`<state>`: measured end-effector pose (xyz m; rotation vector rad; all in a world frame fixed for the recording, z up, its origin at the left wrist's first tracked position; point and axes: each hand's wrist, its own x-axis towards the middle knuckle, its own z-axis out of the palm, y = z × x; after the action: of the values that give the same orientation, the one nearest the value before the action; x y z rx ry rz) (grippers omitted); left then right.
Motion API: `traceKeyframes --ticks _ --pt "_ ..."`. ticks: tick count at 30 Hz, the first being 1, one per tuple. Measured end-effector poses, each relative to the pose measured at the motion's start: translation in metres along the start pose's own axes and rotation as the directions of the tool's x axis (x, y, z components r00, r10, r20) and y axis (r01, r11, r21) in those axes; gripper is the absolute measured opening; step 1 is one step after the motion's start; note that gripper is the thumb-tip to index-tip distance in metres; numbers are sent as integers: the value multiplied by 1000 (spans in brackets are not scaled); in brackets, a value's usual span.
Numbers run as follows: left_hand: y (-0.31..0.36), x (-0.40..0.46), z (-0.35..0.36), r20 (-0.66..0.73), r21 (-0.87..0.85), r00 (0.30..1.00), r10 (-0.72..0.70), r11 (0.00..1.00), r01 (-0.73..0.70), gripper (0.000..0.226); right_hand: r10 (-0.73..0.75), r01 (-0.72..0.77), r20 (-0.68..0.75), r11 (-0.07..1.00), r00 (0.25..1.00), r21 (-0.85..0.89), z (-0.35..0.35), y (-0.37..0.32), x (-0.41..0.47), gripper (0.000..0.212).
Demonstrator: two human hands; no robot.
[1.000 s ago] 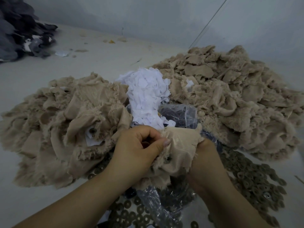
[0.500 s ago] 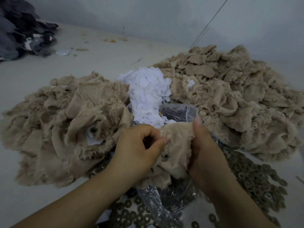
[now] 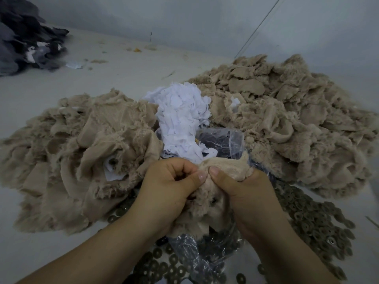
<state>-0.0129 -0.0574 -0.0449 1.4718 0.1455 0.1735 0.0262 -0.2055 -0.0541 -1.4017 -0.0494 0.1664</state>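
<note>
- Broadly, a pale surface (image 3: 127,83) carries everything, running up to a grey wall at 12 o'clock.
- At 2 o'clock lies the right pile (image 3: 287,124), a wide mound of beige furry cut pieces; it is the biggest heap.
- At 9 o'clock lies the left pile (image 3: 78,152), the same beige stuff with frayed edges, and a bit of white shows in a fold.
- At 10 o'clock, well apart in the far corner, sits a dark heap (image 3: 24,42) of grey and black fabric.
- Between the two beige piles, at centre, rise white scraps (image 3: 180,119), touching both.
- From 4 to 6 o'clock, dull flat rings (image 3: 311,222) spread over the surface, partly under the arms.
- A clear bag (image 3: 225,140) of dark bits sits just beside the scraps at their 4 o'clock; more crumpled clear film lies at 6 o'clock among the rings.
- The left hand (image 3: 170,187) and right hand (image 3: 246,191) are close together just below centre, fingers curled, thumbs almost touching.
- Both pinch one beige piece (image 3: 221,167), bunched between them, in front of the bag and scraps and hiding their lower edge.
</note>
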Motion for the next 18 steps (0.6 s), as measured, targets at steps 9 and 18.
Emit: traceKeyframes --ticks 9,18 --pt "0 -3 5 -30 -20 998 59 998 -59 10 -176 162 -53 965 983 -206 2 -10 -5 2" --pt "5 -4 8 -30 212 977 212 956 -201 15 -168 135 -91 946 982 -295 5 -14 -9 7"
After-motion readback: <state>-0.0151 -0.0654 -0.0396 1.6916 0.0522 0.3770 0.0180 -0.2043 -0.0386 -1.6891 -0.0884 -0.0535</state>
